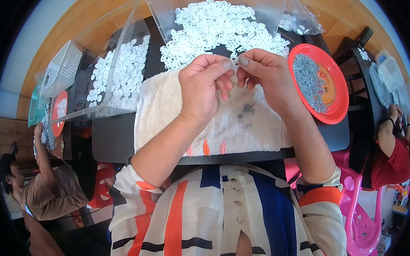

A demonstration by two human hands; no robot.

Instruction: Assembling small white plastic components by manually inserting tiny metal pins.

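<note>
Both my hands meet above a cream towel, fingertips almost touching. A small white plastic piece with a hole is pinched between them. The thumb and fingers of my left hand close on its left side. My right hand pinches it from the right, its thumb at the edge. Whether a second tiny part is in the right fingers is hidden. Below the hands, several small dark metal pieces lie on the towel. Just beyond the fingers spreads a large heap of similar white pieces.
The heap spills from a clear plastic bin. Another clear box with white pieces stands left. A red plate of thin grey metal parts sits right. One person works at left, another at right, by a pink chair.
</note>
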